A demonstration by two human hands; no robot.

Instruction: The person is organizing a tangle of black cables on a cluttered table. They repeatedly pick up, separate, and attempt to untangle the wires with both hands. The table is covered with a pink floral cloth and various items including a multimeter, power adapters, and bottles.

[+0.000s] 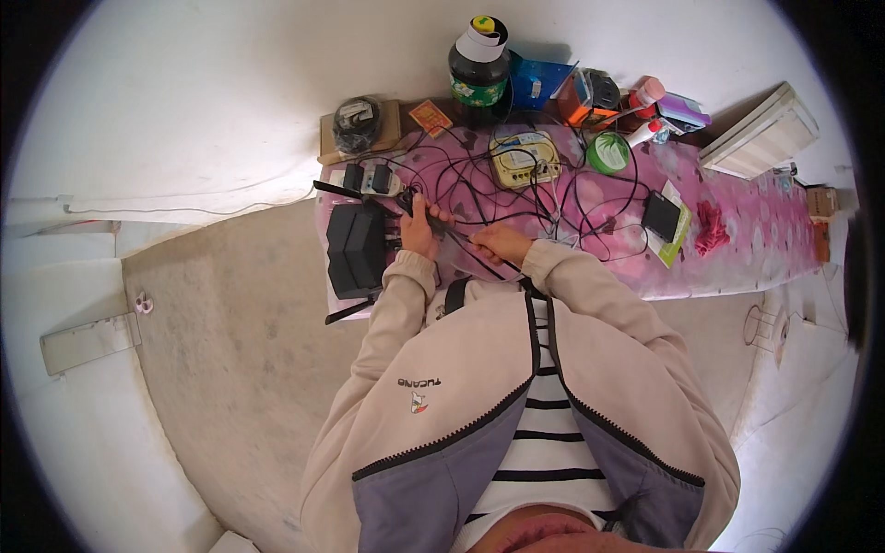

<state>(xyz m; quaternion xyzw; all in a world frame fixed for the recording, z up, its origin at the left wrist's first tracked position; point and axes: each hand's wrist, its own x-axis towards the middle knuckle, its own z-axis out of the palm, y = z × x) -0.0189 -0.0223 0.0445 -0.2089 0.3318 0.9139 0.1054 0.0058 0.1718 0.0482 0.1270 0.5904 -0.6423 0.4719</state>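
Bunched black cables (438, 225) pass through my left hand (422, 227), which is closed around them beside a black router (356, 250) with antennas. To its right, my right hand (501, 243) pinches a black cable between thumb and fingers. Above the router lies a white power strip (397, 185) with black plug adapters (381, 178) in it. More black cables spread in loose loops over the pink patterned tablecloth (753, 228). Behind my hands sits a cream-coloured network device (524, 160) with a row of ports, cables lying across it.
Along the wall stand a big dark jar (478, 76), a blue folder (539, 81), an orange box (586, 104) and a wrapped black coil (357, 124) on cardboard. Nearer are a green round container (608, 153), a black flat device (662, 216) and red cord (711, 228).
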